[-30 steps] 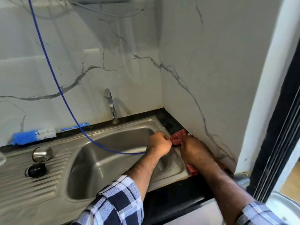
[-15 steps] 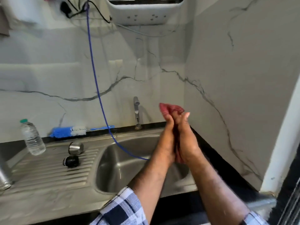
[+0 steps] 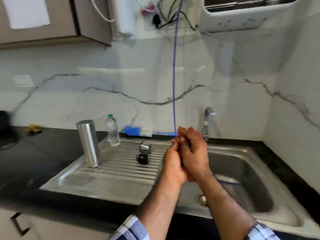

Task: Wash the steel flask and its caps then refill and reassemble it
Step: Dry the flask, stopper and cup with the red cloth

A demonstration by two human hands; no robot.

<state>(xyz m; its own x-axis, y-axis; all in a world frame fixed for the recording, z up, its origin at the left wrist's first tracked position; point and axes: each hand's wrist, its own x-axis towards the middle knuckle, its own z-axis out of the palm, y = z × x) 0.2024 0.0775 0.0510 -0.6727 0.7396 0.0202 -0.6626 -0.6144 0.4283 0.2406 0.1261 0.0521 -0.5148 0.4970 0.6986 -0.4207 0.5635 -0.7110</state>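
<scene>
Sleeves in blue-and-white check enter at the bottom edge of the frame, and the two forearms rise from them to meet at centre. The left hand (image 3: 173,163) and right hand (image 3: 194,156) are pressed together palm to palm with a red cloth (image 3: 194,131) squeezed between them; its edge shows above the fingers and again below the right wrist. The frame is blurred, so exactly how the fingers curl cannot be told.

Below and right of the hands lies the sink basin (image 3: 251,170), with its drain at lower centre. Left of the hands, at mid-frame, the ribbed drainboard (image 3: 121,168) carries the task's parts. The black inner cap (image 3: 142,158) and the steel outer cap (image 3: 145,146) lie on their sides, just beside each other. Being round, either could roll along the ribs toward the basin if a sleeve or the cloth brushes it. The steel flask (image 3: 88,142) stands mouth down at the drainboard's left end, tall and narrow on uneven ribs; a careless reach could tip it onto the black bench (image 3: 34,153).

Farther back, a plastic water bottle (image 3: 113,130) stands near the wall, probably the refill source; hands not fully dried could slip on it or on the flask. A blue bottle brush (image 3: 136,132) lies along the back ledge, and the tap (image 3: 207,123) rises right of the hands. A blue hose (image 3: 174,75) hangs down the marble wall from upper centre into the basin, and it could snag an arm.
</scene>
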